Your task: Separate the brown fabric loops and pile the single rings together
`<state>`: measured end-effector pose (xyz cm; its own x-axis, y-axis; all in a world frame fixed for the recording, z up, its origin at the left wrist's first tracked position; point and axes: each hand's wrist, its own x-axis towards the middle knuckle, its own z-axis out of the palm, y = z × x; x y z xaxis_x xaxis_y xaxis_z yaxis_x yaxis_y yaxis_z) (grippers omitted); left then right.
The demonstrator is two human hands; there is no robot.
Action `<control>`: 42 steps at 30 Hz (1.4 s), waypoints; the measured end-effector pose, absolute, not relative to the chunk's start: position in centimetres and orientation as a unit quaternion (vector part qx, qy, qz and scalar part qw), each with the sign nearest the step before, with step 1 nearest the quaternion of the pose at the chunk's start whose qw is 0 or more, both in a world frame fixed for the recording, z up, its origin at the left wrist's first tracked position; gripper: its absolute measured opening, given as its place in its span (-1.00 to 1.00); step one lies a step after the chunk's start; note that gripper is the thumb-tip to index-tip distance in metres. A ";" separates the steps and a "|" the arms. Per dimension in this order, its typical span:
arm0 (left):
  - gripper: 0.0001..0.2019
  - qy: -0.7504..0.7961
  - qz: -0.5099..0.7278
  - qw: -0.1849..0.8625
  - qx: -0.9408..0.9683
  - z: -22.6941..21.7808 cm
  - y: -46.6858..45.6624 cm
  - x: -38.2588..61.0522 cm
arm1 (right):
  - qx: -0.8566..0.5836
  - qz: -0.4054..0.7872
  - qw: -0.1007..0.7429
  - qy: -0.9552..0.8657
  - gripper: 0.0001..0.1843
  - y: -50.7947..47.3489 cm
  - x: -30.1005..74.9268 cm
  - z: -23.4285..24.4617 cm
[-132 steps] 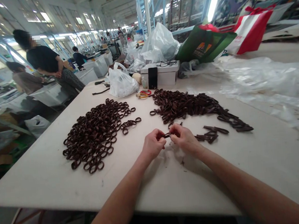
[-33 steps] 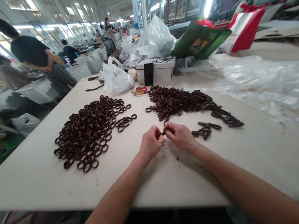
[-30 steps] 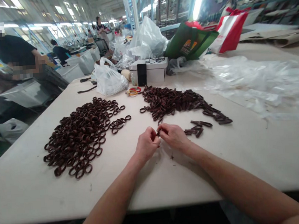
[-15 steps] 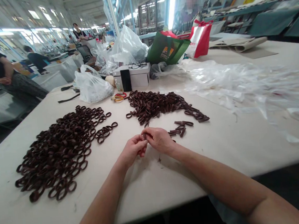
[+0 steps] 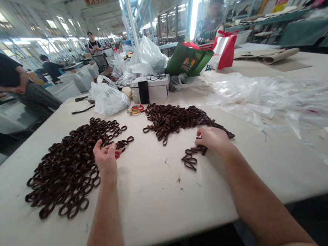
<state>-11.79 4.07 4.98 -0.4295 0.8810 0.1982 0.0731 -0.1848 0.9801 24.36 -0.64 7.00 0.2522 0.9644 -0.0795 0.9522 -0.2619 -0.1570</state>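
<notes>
My left hand (image 5: 106, 156) is over the right edge of a big pile of round dark brown loops (image 5: 70, 160). Its fingers are apart, and I see nothing held in them. To the right, my right hand (image 5: 214, 137) reaches down with bent fingers closed at a flattened brown loop (image 5: 202, 149); the fingertips are partly hidden. Several more flattened loops (image 5: 189, 160) lie just left of that hand. Behind them spreads a second pile of narrow, flattened brown loops (image 5: 175, 116).
Red-and-yellow-handled scissors (image 5: 136, 109), a black phone (image 5: 144, 92), a white box (image 5: 159, 87) and a white plastic bag (image 5: 108, 99) stand at the back. Clear plastic sheeting (image 5: 264, 92) covers the right side. A green bag (image 5: 189, 60) is behind. A person (image 5: 10, 78) stands at left.
My hands were together at the middle, fingering a small brown piece. Now they are apart: the left has moved to the left pile and opened, the right has gone to the loose flattened loops.
</notes>
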 end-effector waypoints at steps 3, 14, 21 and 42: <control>-0.33 0.550 0.622 0.331 0.449 4.8 3.8 -11.7 | -0.791 0.086 0.019 -0.605 -0.88 -0.6 24.5 6.9; -0.28 0.511 0.459 0.375 0.623 3.7 1.1 -6.6 | -0.785 0.103 0.158 -0.590 -0.80 -0.2 23.9 6.0; -0.37 0.480 0.380 0.499 0.614 3.2 0.0 -4.5 | -0.659 0.257 0.356 -0.611 -0.69 -0.2 21.8 6.3; -0.63 0.402 0.396 0.645 0.516 3.8 -1.2 -3.0 | -0.500 0.401 0.421 -0.642 -0.78 -1.3 14.1 3.2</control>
<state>-2.99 -1.23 3.79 0.3635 0.9252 -0.1093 -0.0960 0.1539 0.9834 14.14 -1.27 3.22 -0.1459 0.9795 0.1387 0.3038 0.1778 -0.9360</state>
